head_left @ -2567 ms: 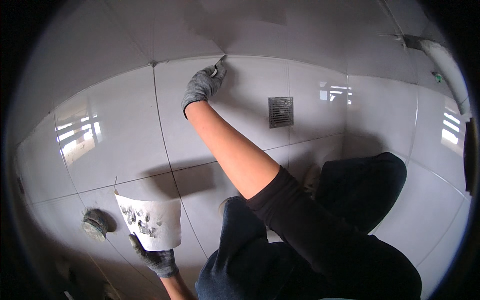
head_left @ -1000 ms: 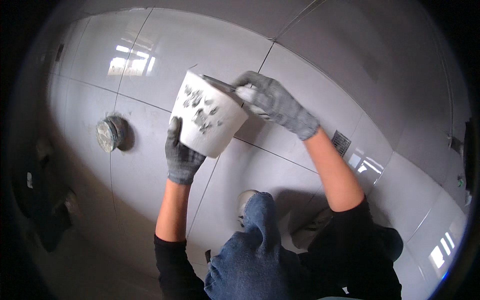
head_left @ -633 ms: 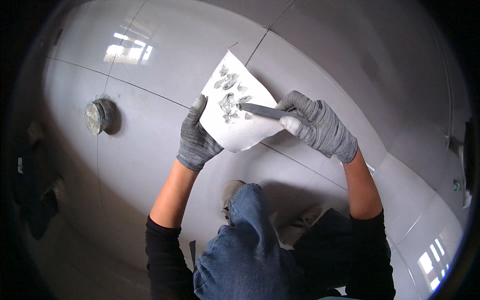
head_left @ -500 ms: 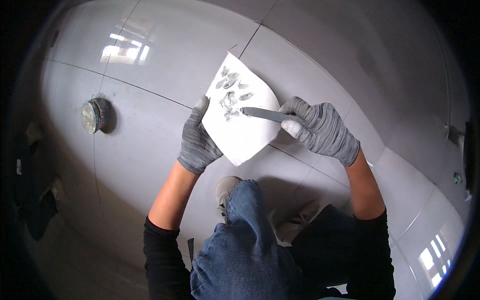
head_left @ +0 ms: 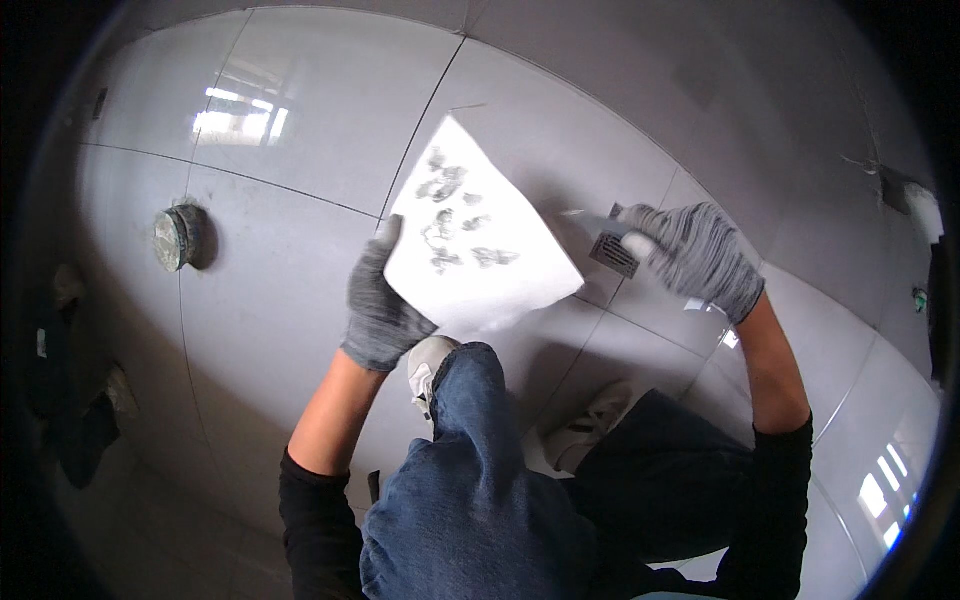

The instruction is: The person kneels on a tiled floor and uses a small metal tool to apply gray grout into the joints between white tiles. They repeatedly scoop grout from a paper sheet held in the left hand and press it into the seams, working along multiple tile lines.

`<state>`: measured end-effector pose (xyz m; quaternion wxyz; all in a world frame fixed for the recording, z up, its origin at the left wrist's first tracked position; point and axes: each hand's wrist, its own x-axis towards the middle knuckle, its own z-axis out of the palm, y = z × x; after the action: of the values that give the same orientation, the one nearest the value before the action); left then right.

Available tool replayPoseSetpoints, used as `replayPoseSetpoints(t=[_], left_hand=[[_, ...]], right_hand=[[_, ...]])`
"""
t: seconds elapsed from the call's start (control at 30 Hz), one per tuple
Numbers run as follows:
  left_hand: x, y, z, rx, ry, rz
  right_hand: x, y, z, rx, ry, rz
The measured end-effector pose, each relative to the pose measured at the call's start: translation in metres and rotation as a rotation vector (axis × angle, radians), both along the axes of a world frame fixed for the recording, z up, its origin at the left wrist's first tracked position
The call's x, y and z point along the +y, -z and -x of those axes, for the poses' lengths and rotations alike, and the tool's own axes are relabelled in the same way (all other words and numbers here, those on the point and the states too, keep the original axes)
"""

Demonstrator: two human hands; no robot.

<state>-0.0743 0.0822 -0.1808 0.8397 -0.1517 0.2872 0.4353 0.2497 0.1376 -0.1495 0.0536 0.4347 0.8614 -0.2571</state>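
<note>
The fingers of the right hand curl closed around a blurred tool, apparently a thin blade, and the left hand pinches one side of the white sheet, whose unheld right corner could sag, dropping grey paste onto the tiles.

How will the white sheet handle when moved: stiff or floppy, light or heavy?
Probably light: the left hand alone holds the white sheet by one side. Likely semi-stiff, since it spreads unsupported beyond the grip. The dark smears might make its face slippery.
</note>
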Motion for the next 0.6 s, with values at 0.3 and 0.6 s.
replayPoseSetpoints(t=[0.3, 0.6], left_hand=[[-0.008, -0.026, -0.024, 0.192, -0.1, -0.177], [-0.057, -0.034, 0.008, 0.119, -0.445, -0.162]], right_hand=[[-0.034, -0.045, 0.032, 0.179, -0.238, -0.279], [-0.08, -0.015, 0.147, 0.061, -0.434, -0.372]])
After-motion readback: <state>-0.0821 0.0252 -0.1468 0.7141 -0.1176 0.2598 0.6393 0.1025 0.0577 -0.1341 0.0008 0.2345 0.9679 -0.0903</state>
